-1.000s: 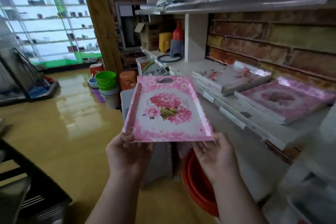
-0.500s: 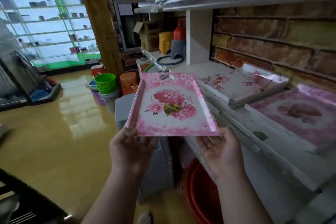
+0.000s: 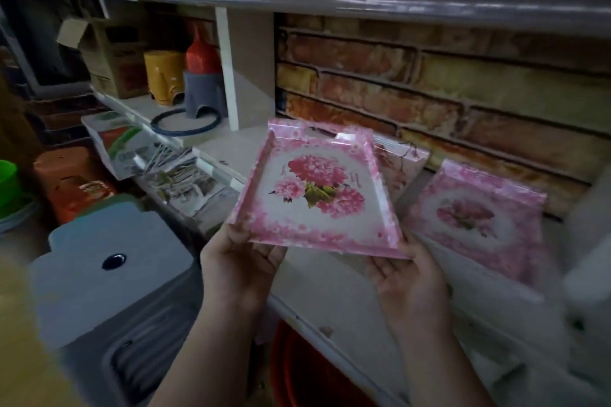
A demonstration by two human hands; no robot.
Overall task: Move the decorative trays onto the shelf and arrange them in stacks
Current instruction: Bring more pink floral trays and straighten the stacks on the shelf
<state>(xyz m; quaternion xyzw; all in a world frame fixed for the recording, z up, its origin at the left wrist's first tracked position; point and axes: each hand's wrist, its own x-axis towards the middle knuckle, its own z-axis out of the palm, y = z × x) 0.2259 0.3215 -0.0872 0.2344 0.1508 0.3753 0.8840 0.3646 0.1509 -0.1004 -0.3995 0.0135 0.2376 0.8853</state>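
**Above the shelf edge: pink floral tray held in two hands**

Left hand [image 3: 243,266] grasps the tray [image 3: 319,196] at its near left corner; right hand [image 3: 408,281] supports the near right corner from below. Over the shelf [image 3: 334,287], the tray is tilted. Right: stacked trays [image 3: 476,218].

Legible text: none

Pink floral tray [image 3: 317,198], held over the shelf [image 3: 330,277]: two small pink marks flank the flower print, one to its left and one to its right; they look like letters but cannot be read

White packet [image 3: 129,149], far left on the shelf: green and red print, too blurred to read
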